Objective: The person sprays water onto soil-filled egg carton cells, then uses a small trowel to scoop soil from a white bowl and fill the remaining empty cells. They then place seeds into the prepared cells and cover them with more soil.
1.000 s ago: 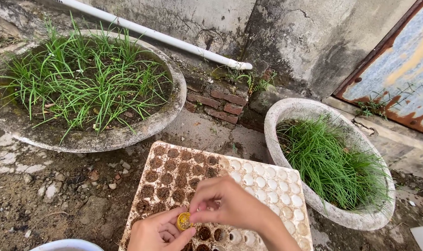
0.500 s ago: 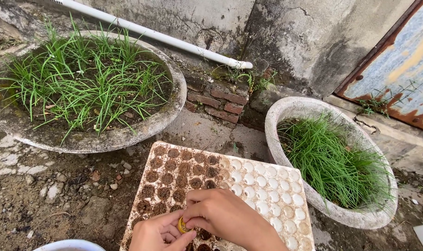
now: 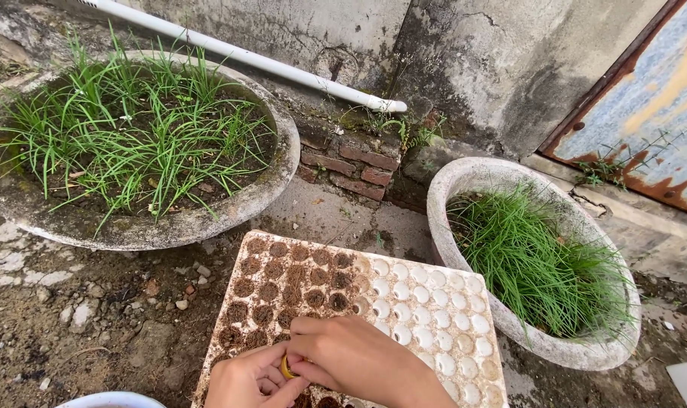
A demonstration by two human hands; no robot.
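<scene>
A white foam seedling tray point(image 3: 434, 298) lies on the ground; its left cells hold dark soil, its right cells are bare. My left hand point(image 3: 249, 379) holds a small yellow cap point(image 3: 287, 368) over the tray's near edge. My right hand point(image 3: 358, 359) rests against it, fingertips pinched at the cap, which is mostly hidden between the two hands.
A wide concrete planter of grassy shoots point(image 3: 275, 174) stands at the left and a smaller one point(image 3: 464, 177) at the right. Behind are a white pipe point(image 3: 245, 57), bricks point(image 3: 351, 162) and a stained wall. A white bowl rim point(image 3: 109, 399) shows at the bottom edge.
Both hands have sunk lower in view and closed together over the yellow cap, which showed plainly before and is now nearly covered.
</scene>
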